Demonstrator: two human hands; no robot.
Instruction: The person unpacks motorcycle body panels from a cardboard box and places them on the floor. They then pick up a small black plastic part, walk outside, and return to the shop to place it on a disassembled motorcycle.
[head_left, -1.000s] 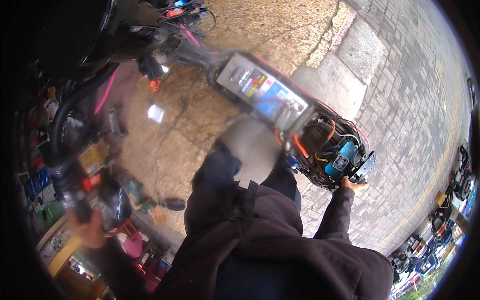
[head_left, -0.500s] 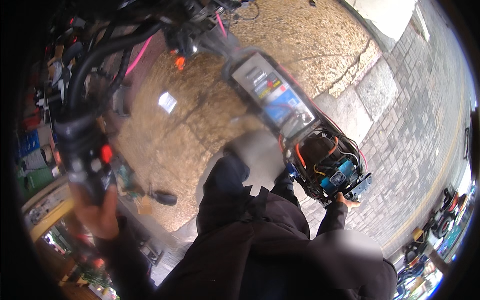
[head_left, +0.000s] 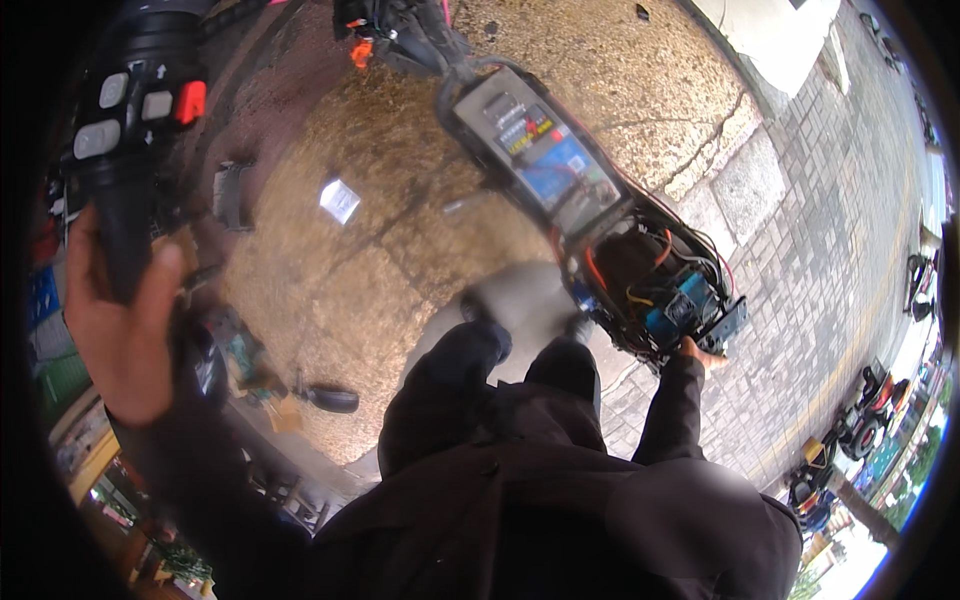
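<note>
A partly stripped electric scooter stands in front of me, its frame slanting from upper left to lower right. My left hand [head_left: 125,335] is at the black handlebar grip [head_left: 125,240], thumb on one side and fingers on the other. Just above it is the switch housing [head_left: 130,110], with grey buttons and a red switch [head_left: 190,102]. My right hand [head_left: 704,353] grasps the rear end of the scooter frame [head_left: 728,322], fingers partly hidden beneath it. Close by are a blue boxed part [head_left: 682,308] and loose wires [head_left: 650,245]. A labelled battery compartment [head_left: 545,150] forms the middle.
On the stained pavement lie a white paper piece [head_left: 339,201] and a dark oblong part [head_left: 332,398]. Brick paving [head_left: 800,270] stretches to the right, with parked scooters [head_left: 865,425] beyond. Clutter and a wooden-edged bench [head_left: 92,465] stand at the left.
The handlebar and my left hand have moved upward in view, and the hand's fingers have spread wider around the grip. The scooter's rear and my right hand sit slightly higher.
</note>
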